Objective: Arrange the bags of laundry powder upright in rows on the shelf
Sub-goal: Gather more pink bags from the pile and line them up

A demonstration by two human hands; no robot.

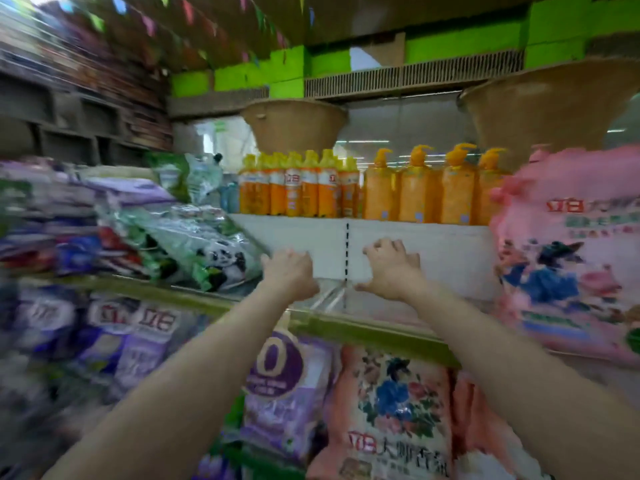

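Observation:
Both my arms reach over the shelf (pixel 346 327) into a bare gap at its middle. My left hand (pixel 289 273) hangs with fingers loosely curled and holds nothing. My right hand (pixel 393 268) is spread, fingers bent downward, also holding nothing. Left of the gap, a green and white bag with a panda (pixel 207 251) lies tilted on a heap of bags. A large pink laundry powder bag (pixel 571 258) stands upright at the right end. The picture is blurred by motion.
Orange pump bottles (pixel 415 192) line the shelf above. Purple bags (pixel 138 341) and a flowered pink bag (pixel 391 417) fill the shelf below. Two tan baskets (pixel 294 126) sit up high. A clear divider (pixel 332 292) lies in the gap.

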